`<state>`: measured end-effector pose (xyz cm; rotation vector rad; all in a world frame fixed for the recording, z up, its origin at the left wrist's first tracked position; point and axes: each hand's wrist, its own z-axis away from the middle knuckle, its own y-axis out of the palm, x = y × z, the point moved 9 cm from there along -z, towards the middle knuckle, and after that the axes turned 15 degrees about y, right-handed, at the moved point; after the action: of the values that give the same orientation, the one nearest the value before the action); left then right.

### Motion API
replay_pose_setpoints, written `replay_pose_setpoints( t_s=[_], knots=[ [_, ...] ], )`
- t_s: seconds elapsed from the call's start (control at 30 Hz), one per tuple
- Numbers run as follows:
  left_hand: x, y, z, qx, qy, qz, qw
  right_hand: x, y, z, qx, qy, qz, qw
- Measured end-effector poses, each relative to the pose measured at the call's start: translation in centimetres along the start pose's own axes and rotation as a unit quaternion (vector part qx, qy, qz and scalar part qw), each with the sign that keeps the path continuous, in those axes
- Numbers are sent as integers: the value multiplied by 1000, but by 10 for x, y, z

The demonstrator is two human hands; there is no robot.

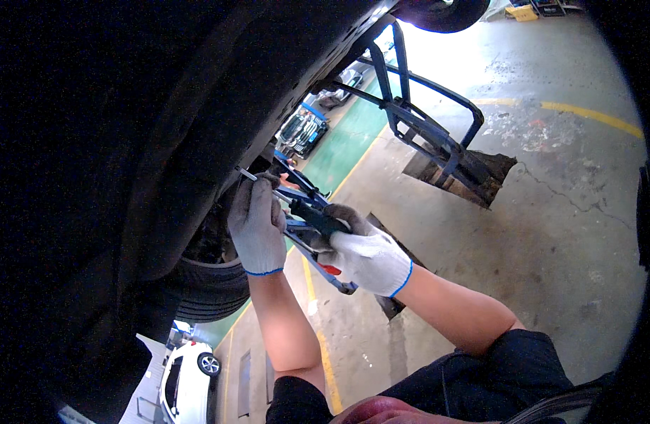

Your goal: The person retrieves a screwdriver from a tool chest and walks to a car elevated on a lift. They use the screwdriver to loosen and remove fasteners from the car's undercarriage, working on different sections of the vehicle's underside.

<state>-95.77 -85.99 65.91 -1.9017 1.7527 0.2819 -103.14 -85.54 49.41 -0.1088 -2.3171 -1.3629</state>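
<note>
The raised car's underside (162,127) fills the left, a tyre (212,286) beneath it; the lift arm (424,127) stands far right, above the floor (551,233).

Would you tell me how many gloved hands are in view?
2: the left hand holds a thin metal rod under the car; the right hand grips a dark tool.

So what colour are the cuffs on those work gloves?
Blue trim on white gloves, clearest at the right hand in the head view.

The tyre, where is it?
In the head view the tyre sits left of centre, under the dark car body, just below the left hand.
</note>
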Motion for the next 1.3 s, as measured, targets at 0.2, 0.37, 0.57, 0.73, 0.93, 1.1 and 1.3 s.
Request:
replay_pose_setpoints(
  t_s=[0.2,0.37,0.57,0.73,0.93,1.1,1.3],
  knots=[
    [-3,2,-2,-28,-2,-5,1000,16,-7,4,-1,-194,304,933],
    [-10,4,-4,5,20,-18,1000,-15,-6,-13,153,18,-48,987],
    [-14,3,-6,9,38,-5,999,2,14,4,5,2,-95,995],
    [-10,5,-8,16,55,8,998,-10,-7,-11,154,29,-9,988],
    [-16,-3,-10,11,46,-34,998,-1,5,0,94,-41,69,992],
    [-14,-12,-14,13,89,-57,994,9,2,-9,53,-131,241,960],
    [-2,-19,-21,-64,46,12,997,34,17,-4,-57,-104,244,963]
  ],
)
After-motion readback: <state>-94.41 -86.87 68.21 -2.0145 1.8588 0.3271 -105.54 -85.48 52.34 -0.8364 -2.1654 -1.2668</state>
